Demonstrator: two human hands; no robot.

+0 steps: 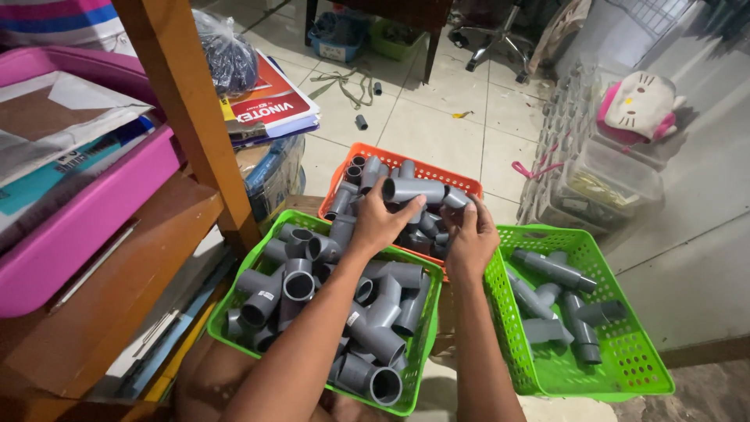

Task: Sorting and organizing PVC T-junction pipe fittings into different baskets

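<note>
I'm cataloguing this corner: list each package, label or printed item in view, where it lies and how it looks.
Red printed booklet with white lettering: on a stack beside the wooden post, flat.
Knotted clear plastic bag of dark contents: atop that booklet.
White paper labels: small stickers on grey plastic pipe fittings in the left green basket.
Papers: in the pink tray.

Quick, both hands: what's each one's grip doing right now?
Left hand: closed on the grey pipe fitting.
Right hand: closed on the same fitting's other end.
</note>
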